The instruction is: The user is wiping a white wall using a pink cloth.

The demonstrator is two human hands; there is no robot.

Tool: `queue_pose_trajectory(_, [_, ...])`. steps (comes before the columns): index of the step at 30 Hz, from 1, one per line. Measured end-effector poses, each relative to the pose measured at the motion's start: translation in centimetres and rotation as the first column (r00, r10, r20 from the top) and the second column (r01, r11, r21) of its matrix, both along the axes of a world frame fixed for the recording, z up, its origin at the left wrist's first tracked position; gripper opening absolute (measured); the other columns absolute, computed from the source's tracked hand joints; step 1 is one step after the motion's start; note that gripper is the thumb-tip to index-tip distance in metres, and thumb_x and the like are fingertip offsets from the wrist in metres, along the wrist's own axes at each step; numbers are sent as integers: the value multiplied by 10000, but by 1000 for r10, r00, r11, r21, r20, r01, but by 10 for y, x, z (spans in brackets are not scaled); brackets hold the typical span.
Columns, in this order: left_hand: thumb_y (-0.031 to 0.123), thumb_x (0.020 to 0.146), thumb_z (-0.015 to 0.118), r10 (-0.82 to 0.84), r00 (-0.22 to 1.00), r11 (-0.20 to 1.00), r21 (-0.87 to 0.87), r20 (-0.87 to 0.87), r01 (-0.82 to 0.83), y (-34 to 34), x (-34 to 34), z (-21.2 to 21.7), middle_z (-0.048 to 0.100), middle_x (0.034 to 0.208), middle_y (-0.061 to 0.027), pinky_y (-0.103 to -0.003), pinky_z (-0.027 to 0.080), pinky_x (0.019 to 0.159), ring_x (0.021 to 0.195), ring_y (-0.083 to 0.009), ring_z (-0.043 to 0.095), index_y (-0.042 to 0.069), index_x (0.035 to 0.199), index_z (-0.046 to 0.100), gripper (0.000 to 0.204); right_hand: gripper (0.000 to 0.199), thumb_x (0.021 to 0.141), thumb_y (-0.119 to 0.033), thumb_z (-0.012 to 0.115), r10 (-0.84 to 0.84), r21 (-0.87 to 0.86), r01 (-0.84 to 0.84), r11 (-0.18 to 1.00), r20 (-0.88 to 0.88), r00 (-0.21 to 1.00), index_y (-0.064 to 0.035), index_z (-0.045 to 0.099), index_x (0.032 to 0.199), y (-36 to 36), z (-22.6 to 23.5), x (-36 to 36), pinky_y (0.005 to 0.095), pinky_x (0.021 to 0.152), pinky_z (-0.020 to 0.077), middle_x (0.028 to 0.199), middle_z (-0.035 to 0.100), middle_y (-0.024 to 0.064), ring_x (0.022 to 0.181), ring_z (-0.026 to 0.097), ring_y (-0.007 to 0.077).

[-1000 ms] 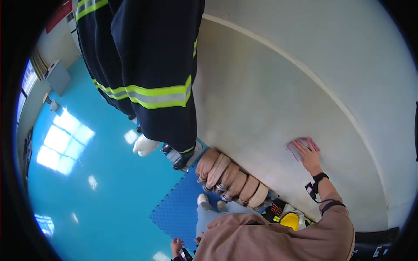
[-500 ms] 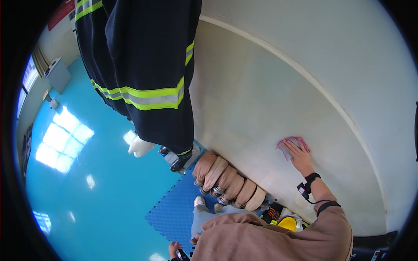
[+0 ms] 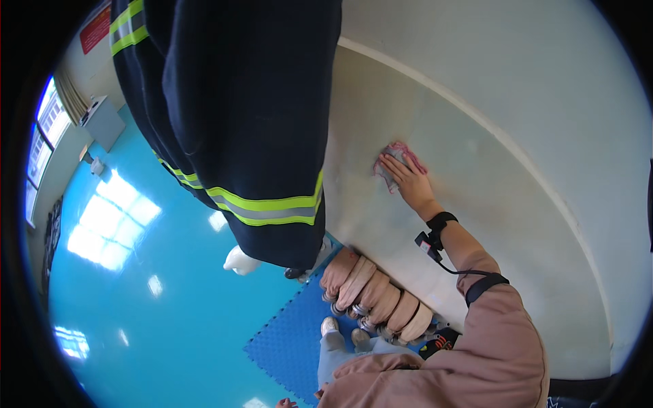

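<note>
My right hand (image 3: 405,182) lies with fingers stretched out over a grey cloth with a pink edge (image 3: 392,158), keeping it pressed to the beige lower part of the wall (image 3: 476,204). My right arm reaches up along that wall. Only a sliver of my left hand (image 3: 287,403) shows at the lower edge, low beside my leg, so whether its fingers are apart or closed is hidden. To the left of the cloth hangs a large dark garment (image 3: 252,122) with yellow and silver reflective bands.
Several rolled tan fire hoses (image 3: 375,292) with metal couplings line the wall's foot, by my feet. I stand on a blue foam mat (image 3: 286,350) over a glossy turquoise floor (image 3: 177,326). A white object (image 3: 240,261) sits below the garment; a grey cabinet (image 3: 105,122) stands far left.
My right hand has slid the cloth up and leftward across the wall, closer to the dark garment. My left hand has sunk mostly out of the picture. The whole view has shifted slightly.
</note>
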State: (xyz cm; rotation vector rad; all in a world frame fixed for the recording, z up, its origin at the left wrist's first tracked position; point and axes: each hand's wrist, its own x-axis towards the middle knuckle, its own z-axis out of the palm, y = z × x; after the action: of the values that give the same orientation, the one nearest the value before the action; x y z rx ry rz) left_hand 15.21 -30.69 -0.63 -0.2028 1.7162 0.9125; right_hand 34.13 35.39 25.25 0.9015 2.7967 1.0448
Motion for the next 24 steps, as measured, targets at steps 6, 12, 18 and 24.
queue_pose_trajectory(6, [241, 766, 503, 15, 1000, 1000, 27, 1, -15, -13, -1, 2, 559, 825, -147, -314, 438, 564, 675, -234, 558, -12, 1004, 438, 353, 605, 641, -83, 433, 36, -169, -51, 984, -89, 995, -69, 274, 1225, -22, -28, 53, 313, 978, 154, 1303, 217, -8, 1186, 211, 96])
queue_pose_trajectory(12, [264, 764, 517, -33, 999, 999, 42, -8, 34, -5, 10, 4, 555, 856, -128, -306, 422, 593, 701, -219, 551, 25, 1030, 439, 367, 569, 632, -37, 419, -172, -344, 91, 935, -213, 962, -129, 358, 1191, -111, -44, 188, 276, 948, 213, 1231, 350, -35, 1116, 330, 85])
queue_pose_trajectory(18, [167, 765, 488, -104, 994, 991, 76, -40, 107, -46, -18, -77, 568, 735, -167, -302, 462, 489, 587, -237, 570, -90, 954, 436, 324, 592, 604, -56, 467, -379, -231, 344, 910, -125, 917, -179, 380, 1176, -188, -16, 279, 322, 929, 219, 1216, 367, -60, 1087, 357, 59])
queue_pose_trajectory(24, [116, 774, 458, -336, 933, 942, -25, -128, 335, 38, -5, -51, 566, 702, -213, -345, 505, 472, 567, -273, 583, -140, 938, 416, 307, 597, 580, -96, 491, -534, 12, 563, 826, -300, 790, -229, 399, 1155, -206, 37, 313, 388, 900, 213, 1230, 346, -80, 1091, 350, 56])
